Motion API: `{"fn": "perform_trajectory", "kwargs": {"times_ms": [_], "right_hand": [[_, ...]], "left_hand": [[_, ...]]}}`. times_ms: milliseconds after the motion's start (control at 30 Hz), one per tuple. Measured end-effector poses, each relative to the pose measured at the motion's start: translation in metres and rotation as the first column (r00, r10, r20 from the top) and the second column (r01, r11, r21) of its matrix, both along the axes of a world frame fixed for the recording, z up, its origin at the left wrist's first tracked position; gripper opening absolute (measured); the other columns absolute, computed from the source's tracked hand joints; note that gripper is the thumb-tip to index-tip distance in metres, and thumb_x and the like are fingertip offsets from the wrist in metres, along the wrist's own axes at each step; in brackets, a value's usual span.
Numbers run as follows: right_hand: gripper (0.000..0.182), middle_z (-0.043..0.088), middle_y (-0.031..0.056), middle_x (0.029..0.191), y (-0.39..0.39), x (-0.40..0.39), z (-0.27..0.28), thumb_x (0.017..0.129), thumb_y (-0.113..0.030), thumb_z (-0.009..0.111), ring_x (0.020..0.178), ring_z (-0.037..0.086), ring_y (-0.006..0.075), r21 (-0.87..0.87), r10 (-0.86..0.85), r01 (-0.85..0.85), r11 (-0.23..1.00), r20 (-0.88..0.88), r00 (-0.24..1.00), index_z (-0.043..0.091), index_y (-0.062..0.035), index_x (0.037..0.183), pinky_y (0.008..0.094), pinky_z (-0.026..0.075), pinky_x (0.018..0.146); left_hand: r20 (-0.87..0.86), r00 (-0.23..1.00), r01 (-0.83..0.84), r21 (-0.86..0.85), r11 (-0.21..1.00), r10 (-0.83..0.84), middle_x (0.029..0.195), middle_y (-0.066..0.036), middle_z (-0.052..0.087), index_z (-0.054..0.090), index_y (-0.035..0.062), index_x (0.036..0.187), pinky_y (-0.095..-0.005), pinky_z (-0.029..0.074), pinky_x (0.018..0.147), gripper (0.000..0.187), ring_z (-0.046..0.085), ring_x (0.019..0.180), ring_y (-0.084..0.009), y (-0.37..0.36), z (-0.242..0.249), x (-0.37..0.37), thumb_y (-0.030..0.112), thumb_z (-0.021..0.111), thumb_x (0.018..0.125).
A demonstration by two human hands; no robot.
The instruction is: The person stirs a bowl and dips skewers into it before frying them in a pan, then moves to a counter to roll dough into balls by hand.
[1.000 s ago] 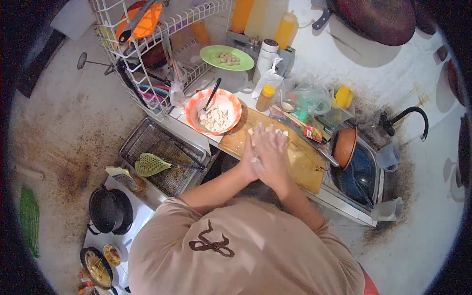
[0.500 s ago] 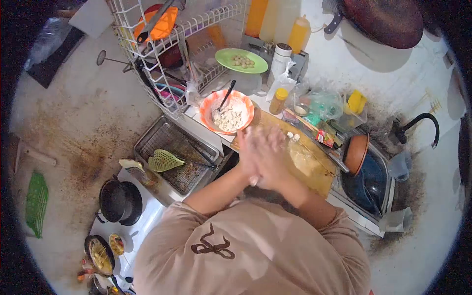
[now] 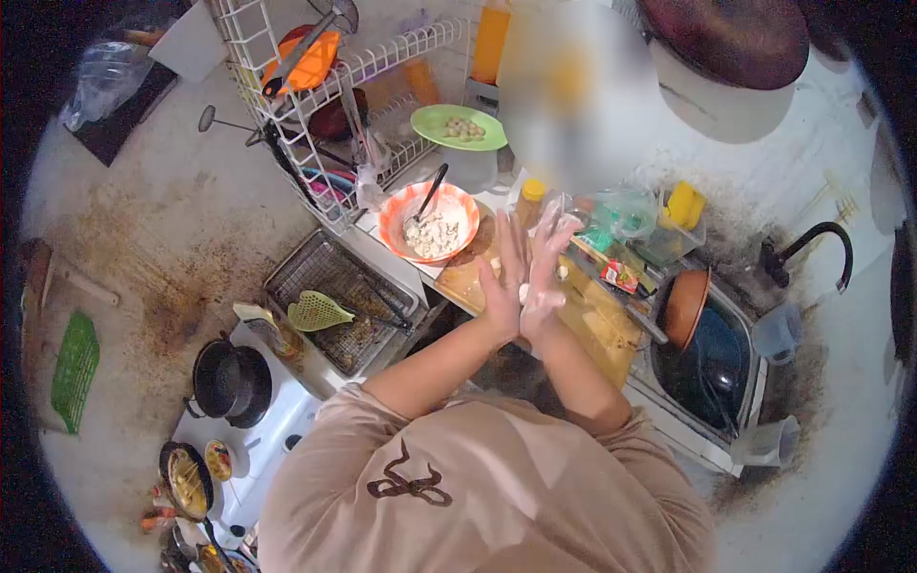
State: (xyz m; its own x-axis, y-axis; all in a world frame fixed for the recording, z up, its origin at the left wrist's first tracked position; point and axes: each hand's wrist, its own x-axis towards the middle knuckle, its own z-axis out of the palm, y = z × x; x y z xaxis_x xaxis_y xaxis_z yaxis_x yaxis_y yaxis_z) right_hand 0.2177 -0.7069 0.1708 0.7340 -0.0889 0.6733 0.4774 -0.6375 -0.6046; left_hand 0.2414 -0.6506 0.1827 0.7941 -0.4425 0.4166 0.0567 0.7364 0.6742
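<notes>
Hands meet at the heels of the palms above a wooden board (image 3: 607, 325), seen from my remote post through the head camera. Left hand (image 3: 504, 286) and right hand (image 3: 544, 286) stand open, palms facing, with pale residue on the skin. I see the left fingers extended and close together, the thumb held away from them; the right fingers are extended too, slightly parted. A small white piece (image 3: 523, 293) sits between the palms, near their base. I cannot tell how firmly either palm presses on it.

Two more pale pieces lie on the board, one (image 3: 496, 263) showing between the left thumb and fingers, the other (image 3: 562, 272) just beside the right hand. An orange-and-white bowl (image 3: 387, 225) stands at the board's left end, holding a lumpy white mixture (image 3: 436, 236) and a black-handled spoon (image 3: 436, 189). Behind it, a green plate (image 3: 430, 120) carries small pale balls (image 3: 463, 129).

Beyond the hands I make out a yellow-lidded jar (image 3: 531, 194) and, farther right, a red packet (image 3: 620, 276). A brown bowl (image 3: 687, 304) leans at the sink (image 3: 757, 387). At left, a green slotted spatula (image 3: 313, 312) rests on a metal tray (image 3: 291, 255).
</notes>
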Motion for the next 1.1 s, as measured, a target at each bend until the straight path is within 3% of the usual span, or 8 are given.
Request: {"fn": "perform_trajectory", "kwargs": {"times_ms": [167,467,567,667,800,833,900,1100], "right_hand": [[0.077,-0.006,0.0189,0.138,-0.016,-0.022,0.006,0.080,-0.057,0.001,0.126,-0.008,0.0354,-0.231,-0.026,0.022,0.973,-0.016,1.000,-0.012,-0.0011,0.130,0.0571,-0.012,0.092],[0.060,0.029,0.0195,0.125,-0.041,-0.035,-0.006,0.088,-0.034,0.022,0.113,0.029,0.0253,0.314,0.132,-0.058,0.948,-0.221,0.966,0.000,0.0012,0.131,0.0379,0.019,0.092],[0.055,0.042,0.0198,0.121,-0.042,-0.030,-0.024,0.090,-0.025,0.029,0.108,0.044,0.0219,0.487,0.113,0.020,0.873,-0.243,0.964,0.004,0.0021,0.131,0.0306,0.031,0.093],[0.050,0.049,0.0186,0.112,-0.055,-0.011,-0.065,0.085,-0.009,0.040,0.098,0.051,0.0269,0.642,0.031,0.131,0.756,-0.234,0.972,0.019,0.0006,0.129,0.0283,0.037,0.085],[0.053,0.035,0.0177,0.125,-0.070,-0.010,-0.078,0.083,-0.011,0.042,0.114,0.036,0.0299,-0.114,-0.104,0.047,0.992,-0.569,0.816,0.020,-0.0105,0.131,0.0377,0.028,0.093],[0.054,0.027,0.0145,0.132,-0.058,-0.021,-0.050,0.083,-0.016,0.043,0.121,0.027,0.0303,-0.270,-0.186,0.008,0.963,-0.641,0.744,0.021,-0.0150,0.132,0.0452,0.023,0.096],[0.054,0.017,0.0094,0.137,-0.051,-0.024,-0.075,0.083,-0.024,0.043,0.125,0.017,0.0300,-0.757,-0.360,-0.011,0.653,-0.324,0.875,0.020,-0.0188,0.132,0.0541,0.015,0.097],[0.064,0.011,0.0061,0.139,-0.054,-0.003,-0.065,0.076,-0.038,0.048,0.126,0.015,0.0322,-0.776,-0.465,-0.050,0.629,-0.428,0.775,0.019,-0.0254,0.132,0.0638,0.008,0.092]], "left_hand": [[-0.162,0.960,0.225,-0.047,0.973,-0.229,0.139,-0.009,0.004,-0.004,0.0175,0.134,-0.0378,0.006,0.103,0.081,0.008,0.128,-0.0255,-0.004,0.015,-0.012,0.070,0.003,0.073],[-0.451,0.789,0.380,-0.177,0.908,-0.418,0.138,-0.007,0.012,0.010,0.0181,0.134,-0.0336,0.011,0.102,0.081,0.014,0.126,-0.0212,-0.029,-0.025,-0.026,0.071,0.010,0.073],[-0.605,0.779,0.114,-0.121,0.986,-0.165,0.137,-0.008,0.016,0.015,0.0176,0.132,-0.0328,0.012,0.102,0.072,0.017,0.125,-0.0208,-0.037,-0.025,-0.035,0.065,0.014,0.078],[-0.565,0.725,-0.340,0.202,0.919,0.393,0.133,-0.007,0.022,0.016,0.0171,0.131,-0.0322,0.014,0.102,0.062,0.021,0.123,-0.0211,-0.054,-0.051,-0.022,0.056,0.021,0.083],[-0.279,0.770,-0.599,-0.006,0.801,0.574,0.128,-0.007,0.028,0.017,0.0158,0.130,-0.0329,0.014,0.101,0.055,0.027,0.119,-0.0232,-0.026,-0.057,-0.002,0.046,0.030,0.086],[-0.191,0.797,-0.589,-0.034,0.807,0.574,0.127,-0.007,0.030,0.018,0.0156,0.129,-0.0335,0.014,0.101,0.055,0.028,0.118,-0.0234,-0.011,-0.065,0.002,0.045,0.033,0.086],[-0.187,0.791,-0.600,-0.042,0.799,0.583,0.127,-0.008,0.029,0.017,0.0166,0.129,-0.0357,0.018,0.099,0.062,0.029,0.118,-0.0227,0.013,-0.059,-0.007,0.047,0.041,0.081],[-0.108,0.712,-0.693,0.049,0.719,0.693,0.129,-0.008,0.028,0.017,0.0180,0.130,-0.0393,0.020,0.098,0.068,0.030,0.118,-0.0260,0.071,-0.090,-0.015,0.052,0.043,0.077]]}}
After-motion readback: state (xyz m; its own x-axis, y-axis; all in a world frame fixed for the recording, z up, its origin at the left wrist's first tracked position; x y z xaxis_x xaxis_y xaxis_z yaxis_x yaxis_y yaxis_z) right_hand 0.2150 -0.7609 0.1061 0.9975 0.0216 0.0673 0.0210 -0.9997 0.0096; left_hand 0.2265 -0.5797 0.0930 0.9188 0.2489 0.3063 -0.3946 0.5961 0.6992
